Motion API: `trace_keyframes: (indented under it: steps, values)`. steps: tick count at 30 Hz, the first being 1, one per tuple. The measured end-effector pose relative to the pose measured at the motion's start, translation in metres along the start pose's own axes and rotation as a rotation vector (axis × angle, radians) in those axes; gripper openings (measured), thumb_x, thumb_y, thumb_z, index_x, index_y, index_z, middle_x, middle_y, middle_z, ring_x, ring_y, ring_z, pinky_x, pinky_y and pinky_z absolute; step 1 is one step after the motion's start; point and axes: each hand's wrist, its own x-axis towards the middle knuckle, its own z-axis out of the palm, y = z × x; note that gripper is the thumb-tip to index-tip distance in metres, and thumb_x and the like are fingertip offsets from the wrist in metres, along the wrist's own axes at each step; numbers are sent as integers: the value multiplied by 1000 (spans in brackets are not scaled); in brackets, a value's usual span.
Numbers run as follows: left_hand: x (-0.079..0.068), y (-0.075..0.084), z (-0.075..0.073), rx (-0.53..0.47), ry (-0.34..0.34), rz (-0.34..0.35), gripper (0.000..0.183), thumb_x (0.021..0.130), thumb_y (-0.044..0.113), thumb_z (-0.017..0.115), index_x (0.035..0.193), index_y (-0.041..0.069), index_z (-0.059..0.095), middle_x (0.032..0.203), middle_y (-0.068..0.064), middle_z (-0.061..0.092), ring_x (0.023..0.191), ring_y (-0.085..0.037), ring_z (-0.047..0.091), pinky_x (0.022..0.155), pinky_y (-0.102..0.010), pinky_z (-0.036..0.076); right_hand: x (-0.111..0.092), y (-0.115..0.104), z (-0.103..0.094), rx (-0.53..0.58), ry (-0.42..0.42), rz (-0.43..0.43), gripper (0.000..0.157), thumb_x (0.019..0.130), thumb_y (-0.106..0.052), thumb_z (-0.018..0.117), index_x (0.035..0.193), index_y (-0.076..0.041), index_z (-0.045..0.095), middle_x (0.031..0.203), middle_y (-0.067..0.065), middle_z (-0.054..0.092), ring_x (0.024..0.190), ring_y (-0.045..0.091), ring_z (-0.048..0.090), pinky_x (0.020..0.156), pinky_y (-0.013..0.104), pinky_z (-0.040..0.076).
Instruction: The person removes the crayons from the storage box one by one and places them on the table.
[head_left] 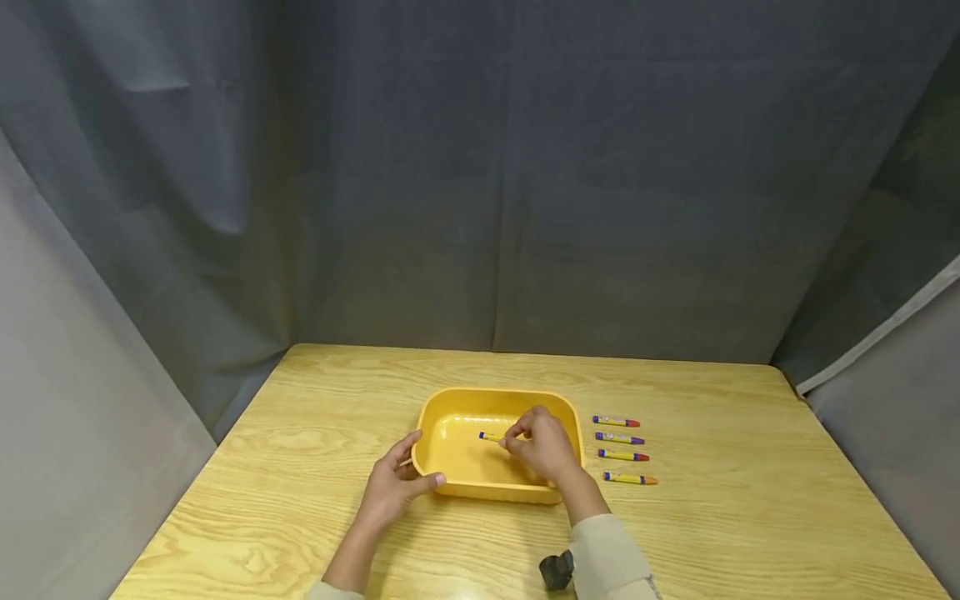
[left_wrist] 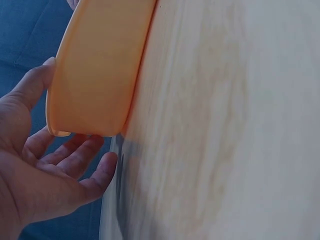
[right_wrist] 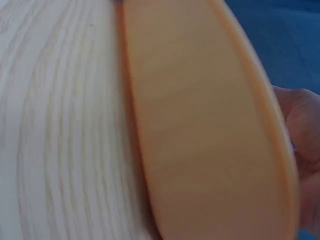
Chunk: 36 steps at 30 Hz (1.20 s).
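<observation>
A yellow plastic basin (head_left: pixel 495 492) sits on the wooden table. My left hand (head_left: pixel 390 487) holds its left end, thumb at the near rim and fingers along the outer wall; in the left wrist view that hand (left_wrist: pixel 55 165) wraps the basin's corner. Over the inside of the basin, my right hand (head_left: pixel 543 446) pinches a crayon (head_left: pixel 491 437) with a yellow wrapper and blue end; its other end is hidden by the fingers. The right wrist view shows mostly the basin's outer wall (right_wrist: pixel 205 125), with part of my right hand (right_wrist: pixel 305 145) behind the rim.
Right of the basin, several crayons lie in a column: a red-tipped crayon (head_left: pixel 616 422), a purple-tipped crayon (head_left: pixel 619 437), another red-tipped crayon (head_left: pixel 623 455) and an orange-tipped crayon (head_left: pixel 630 478). A dark grey curtain (head_left: pixel 495 208) hangs behind the table (head_left: pixel 750 500).
</observation>
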Motion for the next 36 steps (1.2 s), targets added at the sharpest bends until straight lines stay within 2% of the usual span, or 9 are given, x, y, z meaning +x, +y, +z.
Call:
trace_keyframes:
  steps: [5, 10, 15, 20, 25, 31, 36]
  values:
    - [2, -8, -2, -9, -8, 16, 86, 72, 10, 81, 143, 6, 33, 135, -22, 41, 114, -37, 50, 81, -32, 52, -13, 4, -18, 47, 13, -38, 5, 80, -13, 75, 78, -11, 70, 93, 1, 53, 80, 19, 48, 66, 33, 44]
    - [1, -8, -2, -33, -35, 26, 86, 72, 9, 80, 144, 5, 32, 134, -23, 41, 114, -37, 50, 82, -32, 52, -23, 9, -33, 80, 30, -23, 5, 80, -12, 75, 80, -11, 70, 91, 0, 54, 79, 19, 49, 63, 32, 44]
    - [2, -9, -3, -28, -32, 19, 86, 72, 10, 81, 143, 6, 33, 135, -22, 41, 115, -38, 49, 82, -32, 52, -31, 11, -48, 118, 25, -18, 5, 80, -12, 75, 80, -12, 70, 90, 3, 55, 78, 22, 48, 61, 31, 43]
    - [3, -9, -4, -13, -25, 17, 86, 72, 11, 81, 143, 7, 33, 134, -22, 42, 113, -36, 51, 82, -32, 52, -38, 22, -67, 229, -4, 50, 7, 81, -18, 74, 83, -12, 72, 94, 5, 57, 81, 22, 50, 63, 30, 47]
    - [3, -7, -3, -27, -31, 17, 85, 73, 9, 80, 144, 6, 33, 135, -23, 41, 113, -37, 50, 82, -33, 52, -48, 36, -88, 306, -26, 121, 14, 79, -18, 76, 87, -7, 72, 98, 9, 61, 84, 23, 54, 62, 31, 51]
    - [4, -10, -3, -16, -14, 26, 86, 71, 10, 81, 143, 5, 34, 133, -23, 42, 112, -37, 52, 80, -32, 53, -59, 48, -100, 288, -33, 195, 19, 78, -21, 77, 88, -6, 72, 103, 9, 61, 86, 24, 53, 65, 33, 49]
    - [4, -10, -3, -27, -44, 39, 87, 72, 10, 81, 143, 3, 32, 135, -25, 39, 115, -40, 49, 82, -32, 52, -70, 58, -104, 265, -35, 253, 22, 79, -24, 76, 90, -6, 72, 101, 9, 59, 89, 23, 51, 70, 33, 46]
